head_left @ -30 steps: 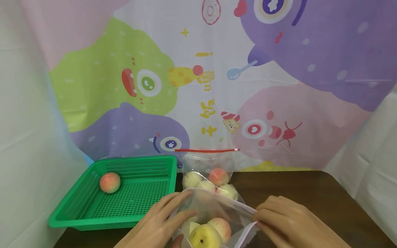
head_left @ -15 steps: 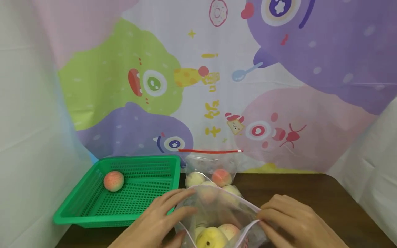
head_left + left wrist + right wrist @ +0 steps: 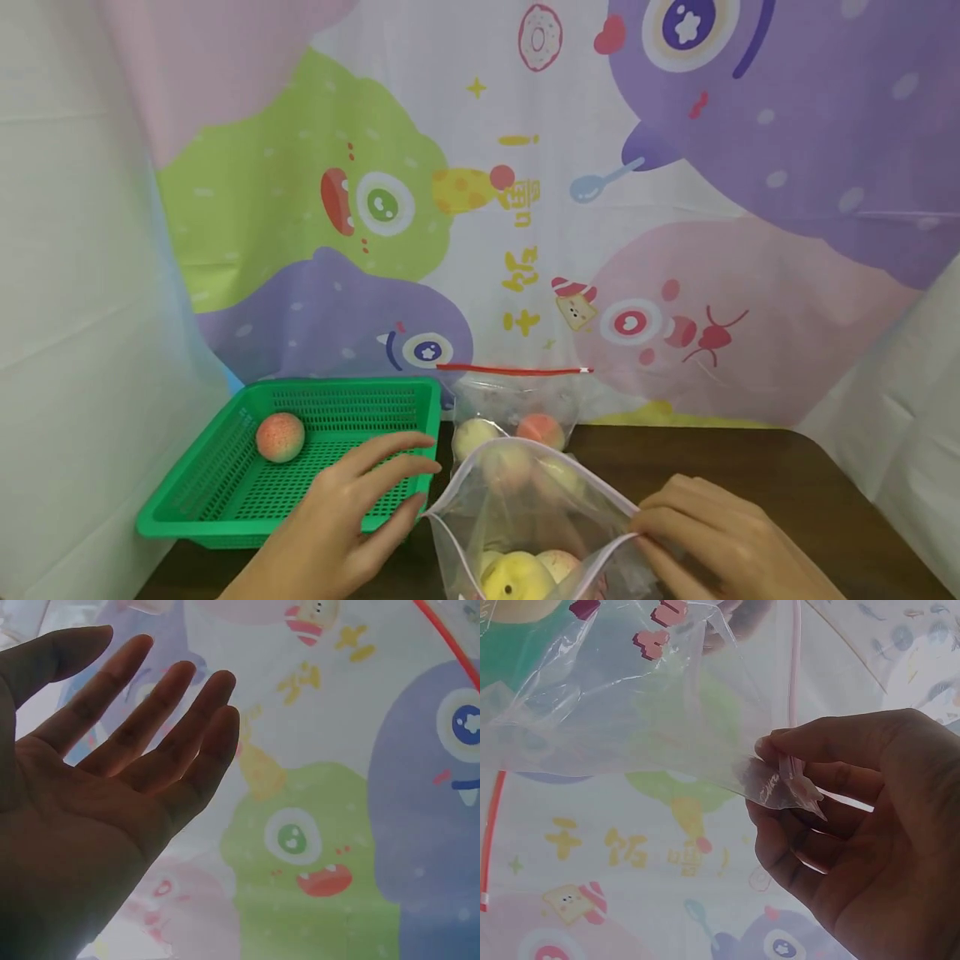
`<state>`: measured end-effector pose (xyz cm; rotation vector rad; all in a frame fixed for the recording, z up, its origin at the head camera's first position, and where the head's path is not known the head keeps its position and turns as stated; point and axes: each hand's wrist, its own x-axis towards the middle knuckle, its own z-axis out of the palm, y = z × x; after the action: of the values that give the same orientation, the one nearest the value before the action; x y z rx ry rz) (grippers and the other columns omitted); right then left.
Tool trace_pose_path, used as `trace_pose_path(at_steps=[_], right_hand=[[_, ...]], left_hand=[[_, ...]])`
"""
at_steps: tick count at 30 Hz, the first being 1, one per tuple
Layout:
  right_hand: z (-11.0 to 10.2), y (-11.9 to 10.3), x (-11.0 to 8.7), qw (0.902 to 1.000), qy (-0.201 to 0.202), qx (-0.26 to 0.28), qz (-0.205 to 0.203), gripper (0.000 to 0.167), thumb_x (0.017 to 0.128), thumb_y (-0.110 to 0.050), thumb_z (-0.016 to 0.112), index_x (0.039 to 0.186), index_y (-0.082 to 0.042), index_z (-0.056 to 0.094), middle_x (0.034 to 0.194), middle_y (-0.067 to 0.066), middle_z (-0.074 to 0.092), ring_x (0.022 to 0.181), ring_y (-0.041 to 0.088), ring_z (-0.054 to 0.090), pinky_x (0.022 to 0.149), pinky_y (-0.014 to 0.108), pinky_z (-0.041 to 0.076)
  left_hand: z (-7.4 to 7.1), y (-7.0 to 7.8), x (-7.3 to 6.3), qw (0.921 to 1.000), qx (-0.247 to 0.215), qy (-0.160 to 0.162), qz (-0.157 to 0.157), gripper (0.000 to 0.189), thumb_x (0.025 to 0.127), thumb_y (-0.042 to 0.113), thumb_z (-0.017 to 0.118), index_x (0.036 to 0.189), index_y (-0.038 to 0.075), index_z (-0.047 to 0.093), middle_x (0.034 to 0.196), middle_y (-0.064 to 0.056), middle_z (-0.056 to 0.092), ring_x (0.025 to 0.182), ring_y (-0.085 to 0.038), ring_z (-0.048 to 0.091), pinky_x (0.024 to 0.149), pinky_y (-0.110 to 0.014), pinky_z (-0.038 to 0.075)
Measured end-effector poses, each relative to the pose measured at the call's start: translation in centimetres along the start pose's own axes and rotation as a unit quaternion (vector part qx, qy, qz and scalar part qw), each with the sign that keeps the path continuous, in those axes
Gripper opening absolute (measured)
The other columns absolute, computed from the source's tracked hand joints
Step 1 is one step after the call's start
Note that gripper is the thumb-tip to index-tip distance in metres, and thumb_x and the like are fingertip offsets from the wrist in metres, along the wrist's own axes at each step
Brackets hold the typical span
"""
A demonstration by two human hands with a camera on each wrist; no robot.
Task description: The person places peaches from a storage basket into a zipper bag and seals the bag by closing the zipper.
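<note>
A clear zip bag [image 3: 517, 500] stands with its mouth spread wide at the bottom middle of the head view. Inside it lie a yellow fruit [image 3: 517, 575] and peach-like fruits, partly cut off by the frame. My right hand [image 3: 705, 533] pinches the bag's right corner; in the right wrist view the thumb and fingers hold the plastic bag edge [image 3: 790, 750]. My left hand [image 3: 341, 508] is off the bag, its fingers loosely extended over the right side of a green basket [image 3: 247, 527]. One pink peach [image 3: 281, 437] sits in the basket's far left corner.
Behind the open bag, a second zip bag with a red slider strip [image 3: 517, 370] holds several peaches [image 3: 541, 432]. Both stand on a dark wooden table [image 3: 720, 458]. A cartoon-printed cloth [image 3: 420, 108] hangs at the back, with white cloth on both sides.
My left hand has let go of the bag's left edge and moved left toward the basket. The right hand keeps its pinch. The head view has shifted slightly.
</note>
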<state>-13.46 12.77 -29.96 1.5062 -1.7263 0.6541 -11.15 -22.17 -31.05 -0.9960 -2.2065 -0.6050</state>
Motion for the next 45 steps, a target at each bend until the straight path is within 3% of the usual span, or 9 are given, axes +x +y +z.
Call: trace_pose_path(at_steps=[8,15,26,38,45], right_hand=[[-0.3,-0.1,-0.1,0.9998,-0.008,-0.008,0.017,0.020,0.102,-0.020,0.055,0.093,-0.011,0.070,0.089,-0.007,0.062,0.082,0.003,0.054,0.071,0.013,0.044],[-0.5,-0.2,-0.2,0.9992,-0.015,-0.019,0.033,0.021,0.103,-0.023,0.053,0.093,-0.013,0.070,0.089,-0.010,0.060,0.083,0.001,0.054,0.070,0.013,0.044],[-0.5,0.1,-0.7,0.9978,-0.022,-0.033,0.053,0.024,0.103,-0.025,0.052,0.092,-0.014,0.070,0.091,-0.012,0.060,0.083,-0.001,0.054,0.072,0.014,0.045],[-0.7,0.2,-1.1,0.9948,-0.036,-0.047,0.083,0.025,0.105,-0.030,0.049,0.093,-0.020,0.068,0.092,-0.017,0.058,0.082,-0.004,0.053,0.071,0.011,0.043],[-0.7,0.3,-1.3,0.9957,-0.031,-0.052,0.071,0.024,0.104,-0.029,0.050,0.092,-0.019,0.069,0.091,-0.016,0.059,0.083,-0.004,0.053,0.072,0.013,0.044]], left_hand=[[0.1,-0.9,0.0,0.9972,0.043,-0.022,-0.058,0.024,0.097,0.025,0.067,0.120,0.020,0.066,0.135,0.002,0.056,0.121,-0.020,0.058,0.084,-0.035,0.056],[0.1,-2.1,-0.1,0.9896,0.069,-0.047,-0.117,0.037,0.087,0.016,0.077,0.123,0.018,0.064,0.137,-0.002,0.054,0.125,-0.023,0.055,0.088,-0.041,0.055],[0.1,-3.4,-0.2,0.9821,0.070,-0.071,-0.160,0.040,0.091,0.018,0.074,0.129,0.017,0.061,0.140,-0.007,0.052,0.128,-0.031,0.052,0.094,-0.052,0.051],[0.8,-6.2,-0.6,0.9809,0.049,-0.078,-0.171,0.039,0.092,0.015,0.072,0.130,0.013,0.060,0.136,-0.008,0.054,0.126,-0.031,0.054,0.092,-0.052,0.052],[-0.5,-7.4,-1.7,0.9721,0.047,-0.095,-0.209,0.041,0.093,0.013,0.071,0.132,0.011,0.058,0.137,-0.010,0.054,0.125,-0.032,0.054,0.091,-0.052,0.051]])
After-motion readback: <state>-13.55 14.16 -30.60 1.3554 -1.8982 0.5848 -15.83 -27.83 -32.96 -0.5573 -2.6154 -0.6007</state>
